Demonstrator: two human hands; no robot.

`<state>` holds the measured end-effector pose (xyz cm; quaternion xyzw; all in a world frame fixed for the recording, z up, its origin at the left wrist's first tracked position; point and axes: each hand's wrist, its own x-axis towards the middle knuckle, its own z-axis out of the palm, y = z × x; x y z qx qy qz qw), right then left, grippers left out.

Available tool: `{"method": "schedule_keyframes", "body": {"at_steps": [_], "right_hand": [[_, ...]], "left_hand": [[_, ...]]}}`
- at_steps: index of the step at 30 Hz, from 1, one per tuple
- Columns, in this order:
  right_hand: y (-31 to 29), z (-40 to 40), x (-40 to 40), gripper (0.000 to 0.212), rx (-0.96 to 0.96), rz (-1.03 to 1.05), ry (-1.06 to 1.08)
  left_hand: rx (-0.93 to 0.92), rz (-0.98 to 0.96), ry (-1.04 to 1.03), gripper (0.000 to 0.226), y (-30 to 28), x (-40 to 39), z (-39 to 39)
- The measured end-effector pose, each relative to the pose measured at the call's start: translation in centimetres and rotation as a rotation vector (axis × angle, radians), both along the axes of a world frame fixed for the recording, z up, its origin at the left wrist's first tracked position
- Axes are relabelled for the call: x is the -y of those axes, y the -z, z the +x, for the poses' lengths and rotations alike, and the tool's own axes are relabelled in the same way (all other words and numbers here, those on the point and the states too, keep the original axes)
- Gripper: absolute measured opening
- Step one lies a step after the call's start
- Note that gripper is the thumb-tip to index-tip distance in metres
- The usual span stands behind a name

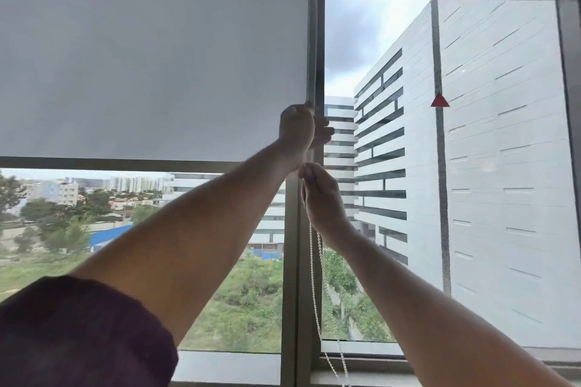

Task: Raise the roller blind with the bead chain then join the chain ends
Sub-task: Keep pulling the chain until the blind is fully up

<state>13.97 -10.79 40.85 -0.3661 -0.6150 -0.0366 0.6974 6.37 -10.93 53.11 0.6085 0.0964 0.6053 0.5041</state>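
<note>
A grey roller blind covers the upper part of the left window pane; its bottom bar sits about halfway down. A white bead chain runs along the blind's right edge and hangs down past the sill in two strands. My left hand is raised high and closed around the chain beside the blind's edge. My right hand is just below it, fingers closed on the chain, with the strands hanging beneath the wrist.
A grey window mullion stands behind the chain. The right pane is uncovered, with a white building and a red triangle sticker seen through it. The window sill runs along the bottom.
</note>
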Motion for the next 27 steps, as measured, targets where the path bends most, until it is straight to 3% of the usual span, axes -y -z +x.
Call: {"method": "schedule_keyframes", "body": {"at_steps": [5,10,15,19,27], "right_hand": [[-0.3,1.4,1.2,0.033,0.133,0.003,0.1],[1.6,3.0,1.4,0.038,0.146,-0.016,0.142],[4.4,3.5,1.1,0.04,0.096,-0.108,0.125],[3.9,3.9,1.8,0.023,-0.054,-0.17,-0.053],[-4.7,2.1,2.9,0.031,-0.364,-0.223,-0.323]], "left_hand": [[0.112,-0.117,0.023,0.055,-0.4,0.7,0.7],[0.189,-0.162,0.159,0.05,2.6,1.5,1.8],[0.162,-0.175,0.137,0.049,6.1,1.1,2.7],[0.173,-0.095,0.042,0.049,8.9,0.5,3.3],[0.137,-0.113,0.139,0.043,14.4,-0.5,3.5]]}}
